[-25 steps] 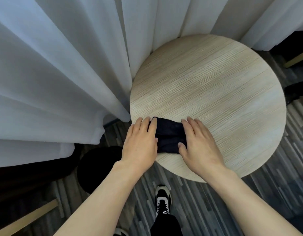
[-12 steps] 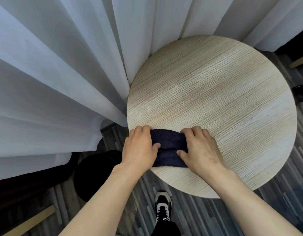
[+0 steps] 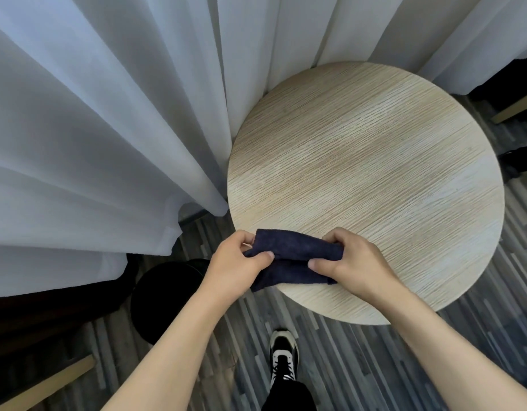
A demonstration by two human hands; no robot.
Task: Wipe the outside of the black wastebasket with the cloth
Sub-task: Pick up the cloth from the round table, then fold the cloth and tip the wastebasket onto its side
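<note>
A dark navy cloth [image 3: 292,259] lies folded at the near left edge of the round wooden table [image 3: 375,173]. My left hand [image 3: 235,262] pinches its left end and my right hand [image 3: 351,259] pinches its right end, lifting the upper fold off the tabletop. The black wastebasket [image 3: 164,298] stands on the floor to the lower left of the table, partly hidden by my left forearm and the curtain.
White curtains [image 3: 108,129] hang along the left and behind the table. Striped grey flooring [image 3: 478,336] surrounds the table. My shoe [image 3: 283,357] is below the table edge. Wooden furniture legs [image 3: 42,384] show at the lower left and the upper right.
My hands went from pressing flat on the cloth to curling and pinching its two ends. The cloth has been folded and its top layer lifted.
</note>
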